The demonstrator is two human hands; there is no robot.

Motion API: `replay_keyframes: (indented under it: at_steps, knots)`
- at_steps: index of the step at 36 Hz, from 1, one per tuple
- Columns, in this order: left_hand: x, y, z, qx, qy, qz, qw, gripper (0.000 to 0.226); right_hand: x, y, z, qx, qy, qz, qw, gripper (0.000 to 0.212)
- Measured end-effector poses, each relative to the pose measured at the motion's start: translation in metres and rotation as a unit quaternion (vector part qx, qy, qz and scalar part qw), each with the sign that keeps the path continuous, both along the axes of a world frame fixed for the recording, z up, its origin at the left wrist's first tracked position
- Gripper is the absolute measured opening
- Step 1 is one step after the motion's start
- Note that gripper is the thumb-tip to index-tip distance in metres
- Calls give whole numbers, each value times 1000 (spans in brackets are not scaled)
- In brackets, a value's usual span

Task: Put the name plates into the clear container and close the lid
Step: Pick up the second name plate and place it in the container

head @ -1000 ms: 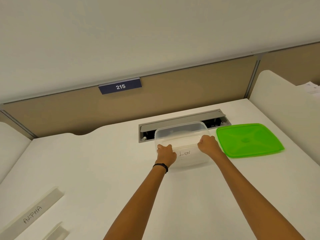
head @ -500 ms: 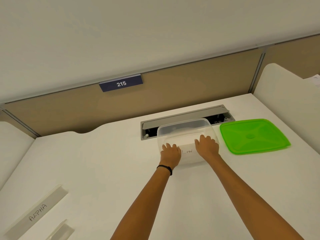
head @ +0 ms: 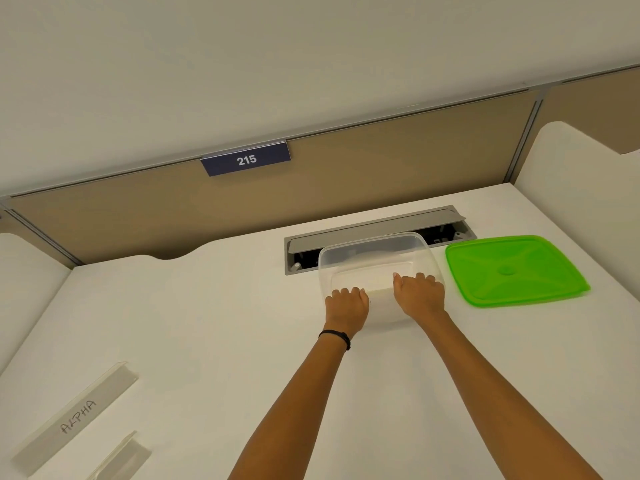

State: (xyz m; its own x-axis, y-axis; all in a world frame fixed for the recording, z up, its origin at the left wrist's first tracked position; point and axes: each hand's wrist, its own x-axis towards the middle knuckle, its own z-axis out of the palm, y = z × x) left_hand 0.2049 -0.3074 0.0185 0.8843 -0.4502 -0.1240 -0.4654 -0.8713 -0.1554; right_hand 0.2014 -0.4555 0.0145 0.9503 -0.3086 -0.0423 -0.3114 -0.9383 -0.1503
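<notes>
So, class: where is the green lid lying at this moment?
In the head view, the green lid lies flat on the white desk, far right, just beside the clear container and the person's right hand.

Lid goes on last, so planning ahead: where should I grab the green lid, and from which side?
Take the lid by its near-left rim, coming from the left with the right hand, which is closest. It lies flat on the desk beside the container, so only the thin raised edge offers a pinch; the broad top gives nothing to hold.
</notes>
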Motion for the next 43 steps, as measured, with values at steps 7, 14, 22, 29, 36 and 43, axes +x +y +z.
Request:
replay_keyframes:
  at_steps: [7, 14, 22, 29, 36, 43]
  knots:
    - [0, 0, -3, -5, -15, -5, 1000, 23, 0, 1, 0, 12, 0, -7, 1000, 58]
    - [-1, 1, 5, -99, 5, 43, 994, 17, -4, 5, 0, 27, -70, 4, 997, 71]
    - [-8, 20, 5, -313, 40, 16, 949, 44, -21, 9, 5, 83, -258, 28, 962, 36]
    - [-39, 64, 12, -336, 23, -9, 942, 43, -63, 44, 10, 138, -316, 87, 935, 35]
    - [-83, 118, 9, -334, 21, 14, 942, 42, -112, 90, 5, 203, -297, 120, 925, 38]
    - [-127, 173, 6, -354, 26, 66, 933, 41, -155, 133, 2, 263, -251, 135, 922, 38]
